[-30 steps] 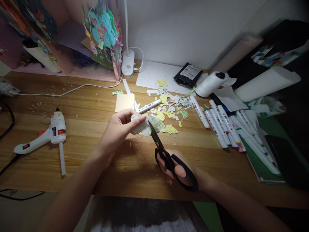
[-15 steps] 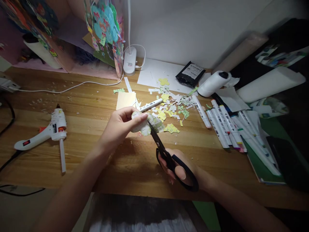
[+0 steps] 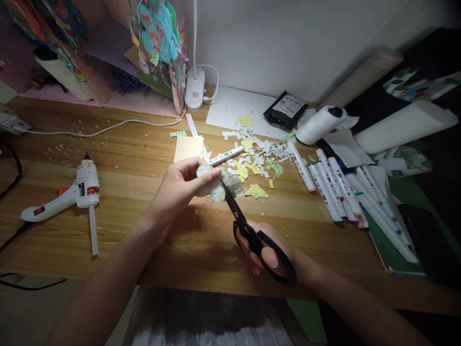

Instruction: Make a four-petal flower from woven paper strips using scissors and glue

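My left hand (image 3: 183,185) pinches a pale green and white paper cutout (image 3: 218,192) with lines across it and a wavy edge, thumb on top. In my right hand (image 3: 262,245) is a pair of black scissors (image 3: 239,216), thumb and fingers through the handles. Its blades point up and left and lie against the cutout near my left thumb. How far the blades stand apart is hard to make out. Just right of the cutout lies a yellow-green paper piece (image 3: 256,191). Behind it are many paper scraps (image 3: 264,154).
A white glue gun (image 3: 81,187) lies at left. Behind my hands are a marker (image 3: 226,155) and a cream paper square (image 3: 189,148). Several markers (image 3: 329,185) lie at right by a white roll (image 3: 320,125). A power strip (image 3: 195,91) and black packet (image 3: 285,110) stand farther back.
Hardly anything differs. The view has shifted very slightly; both hands, the cutout and the scissors keep the same position.
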`<action>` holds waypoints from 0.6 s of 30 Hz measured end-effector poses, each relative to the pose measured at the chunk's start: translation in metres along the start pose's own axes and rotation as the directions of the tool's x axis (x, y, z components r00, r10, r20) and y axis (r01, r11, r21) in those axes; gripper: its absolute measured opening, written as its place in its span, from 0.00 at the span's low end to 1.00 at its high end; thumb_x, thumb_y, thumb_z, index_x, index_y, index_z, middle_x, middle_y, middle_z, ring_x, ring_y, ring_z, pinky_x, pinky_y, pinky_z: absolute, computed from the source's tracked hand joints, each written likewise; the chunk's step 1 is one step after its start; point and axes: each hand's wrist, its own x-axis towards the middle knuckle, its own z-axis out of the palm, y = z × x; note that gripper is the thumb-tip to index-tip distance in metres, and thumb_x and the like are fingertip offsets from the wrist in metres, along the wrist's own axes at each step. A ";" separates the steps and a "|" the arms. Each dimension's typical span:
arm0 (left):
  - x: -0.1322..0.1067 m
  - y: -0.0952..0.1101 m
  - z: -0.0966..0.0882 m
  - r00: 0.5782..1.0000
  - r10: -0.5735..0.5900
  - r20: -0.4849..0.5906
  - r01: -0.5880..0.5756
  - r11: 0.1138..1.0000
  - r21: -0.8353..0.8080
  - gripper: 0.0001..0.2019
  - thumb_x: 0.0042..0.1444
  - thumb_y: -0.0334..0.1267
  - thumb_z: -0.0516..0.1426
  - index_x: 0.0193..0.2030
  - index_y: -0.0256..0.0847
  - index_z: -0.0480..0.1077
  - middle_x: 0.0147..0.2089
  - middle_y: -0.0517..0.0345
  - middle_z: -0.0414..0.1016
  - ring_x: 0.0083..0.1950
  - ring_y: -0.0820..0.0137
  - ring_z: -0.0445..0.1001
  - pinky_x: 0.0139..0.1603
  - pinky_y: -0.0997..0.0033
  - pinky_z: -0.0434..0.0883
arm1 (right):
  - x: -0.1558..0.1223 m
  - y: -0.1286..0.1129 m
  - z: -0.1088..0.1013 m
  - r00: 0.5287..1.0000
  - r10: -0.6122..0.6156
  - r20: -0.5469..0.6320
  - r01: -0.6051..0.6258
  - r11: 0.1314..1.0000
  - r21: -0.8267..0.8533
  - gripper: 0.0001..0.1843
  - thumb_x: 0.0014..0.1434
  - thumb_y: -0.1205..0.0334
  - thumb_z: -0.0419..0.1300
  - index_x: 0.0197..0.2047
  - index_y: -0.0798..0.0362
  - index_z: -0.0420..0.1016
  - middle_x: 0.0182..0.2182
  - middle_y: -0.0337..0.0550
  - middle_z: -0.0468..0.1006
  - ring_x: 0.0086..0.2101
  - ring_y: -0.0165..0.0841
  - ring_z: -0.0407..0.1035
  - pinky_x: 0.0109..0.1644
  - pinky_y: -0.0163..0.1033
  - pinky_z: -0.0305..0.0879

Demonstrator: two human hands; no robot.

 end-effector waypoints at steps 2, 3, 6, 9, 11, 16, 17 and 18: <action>0.000 -0.001 0.001 1.000 0.000 -0.009 0.000 1.000 0.006 0.10 0.49 0.40 0.62 0.25 0.37 0.68 0.21 0.65 0.64 0.21 0.81 0.60 0.20 0.81 0.58 | 0.000 -0.002 0.001 1.000 -0.003 0.001 0.003 1.000 0.004 0.38 0.32 0.23 0.55 0.27 0.51 0.59 0.17 0.29 0.60 0.14 0.23 0.54 0.16 0.33 0.58; 0.000 -0.001 0.001 1.000 0.002 -0.012 -0.001 1.000 0.006 0.10 0.49 0.40 0.62 0.25 0.37 0.68 0.21 0.65 0.64 0.21 0.81 0.60 0.20 0.80 0.58 | 0.000 -0.002 0.002 1.000 -0.010 -0.004 0.010 1.000 0.006 0.38 0.32 0.22 0.54 0.27 0.51 0.59 0.17 0.28 0.60 0.14 0.23 0.54 0.16 0.33 0.59; -0.001 -0.002 0.002 1.000 -0.001 -0.007 0.001 1.000 -0.004 0.10 0.49 0.40 0.62 0.25 0.38 0.68 0.22 0.64 0.64 0.20 0.81 0.60 0.20 0.80 0.58 | 0.000 -0.001 0.003 1.000 -0.028 -0.012 0.028 1.000 0.015 0.39 0.33 0.21 0.51 0.27 0.52 0.60 0.17 0.28 0.59 0.14 0.23 0.53 0.17 0.33 0.61; -0.001 -0.002 0.004 1.000 -0.007 0.006 0.007 1.000 -0.019 0.09 0.49 0.39 0.62 0.25 0.38 0.68 0.21 0.64 0.64 0.20 0.81 0.60 0.20 0.80 0.58 | 0.001 0.002 0.002 0.999 -0.035 0.008 0.035 0.999 -0.004 0.40 0.33 0.20 0.49 0.27 0.52 0.59 0.16 0.28 0.59 0.14 0.23 0.55 0.17 0.32 0.62; -0.001 -0.002 0.004 1.000 -0.009 0.008 0.009 1.000 -0.026 0.09 0.49 0.39 0.62 0.25 0.38 0.68 0.21 0.65 0.63 0.20 0.81 0.60 0.20 0.81 0.58 | 0.001 0.004 0.002 0.999 -0.045 0.016 0.045 0.999 -0.008 0.40 0.33 0.20 0.49 0.28 0.52 0.59 0.16 0.28 0.59 0.14 0.23 0.55 0.17 0.32 0.63; -0.001 -0.001 0.004 1.000 -0.008 0.017 0.009 0.999 -0.035 0.09 0.50 0.39 0.62 0.25 0.37 0.68 0.21 0.65 0.63 0.20 0.81 0.59 0.20 0.81 0.58 | 0.001 0.004 0.001 0.999 -0.035 0.003 0.035 0.999 0.008 0.40 0.31 0.21 0.50 0.27 0.52 0.60 0.16 0.28 0.59 0.13 0.22 0.54 0.16 0.32 0.63; -0.001 -0.001 0.003 1.000 -0.007 0.018 0.008 0.999 -0.038 0.09 0.50 0.39 0.62 0.25 0.37 0.68 0.21 0.65 0.63 0.20 0.81 0.59 0.20 0.82 0.58 | 0.001 0.003 0.001 1.000 -0.030 -0.003 0.030 1.000 0.008 0.40 0.30 0.21 0.50 0.27 0.52 0.60 0.17 0.28 0.59 0.13 0.22 0.54 0.16 0.32 0.63; -0.001 -0.001 0.003 1.000 -0.005 0.017 0.006 0.999 -0.041 0.09 0.50 0.38 0.62 0.25 0.37 0.68 0.21 0.65 0.63 0.20 0.81 0.59 0.20 0.82 0.58 | 0.001 0.002 0.001 1.000 -0.024 -0.008 0.024 1.000 0.010 0.40 0.31 0.21 0.50 0.28 0.52 0.60 0.17 0.28 0.60 0.13 0.22 0.54 0.16 0.33 0.62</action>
